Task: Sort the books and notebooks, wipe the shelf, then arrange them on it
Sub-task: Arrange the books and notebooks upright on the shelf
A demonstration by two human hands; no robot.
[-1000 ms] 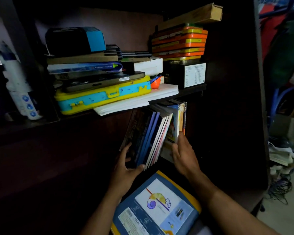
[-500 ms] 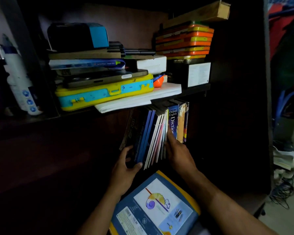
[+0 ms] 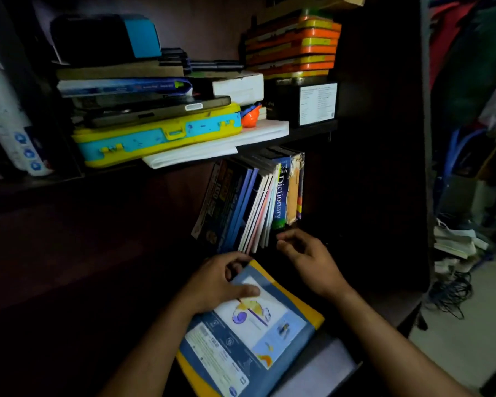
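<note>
Books (image 3: 252, 202) stand leaning in a row on the lower shelf (image 3: 355, 224), dictionary (image 3: 279, 196) near the right end, nothing propping the left side. My left hand (image 3: 215, 285) grips the far edge of the blue-and-yellow book (image 3: 252, 333) lying flat in front, thumb on the cover, fingers curled under. My right hand (image 3: 309, 259) hovers just below the dictionary, fingers loosely curled, holding nothing. Judgement: this flat book goes into the row next. Risks: the leaning row could slide left and topple if I bump it. The white paper stack (image 3: 218, 141) overhangs the upper shelf edge just above the row and could snag. Dim light, so the gaps are hard to judge.
</note>
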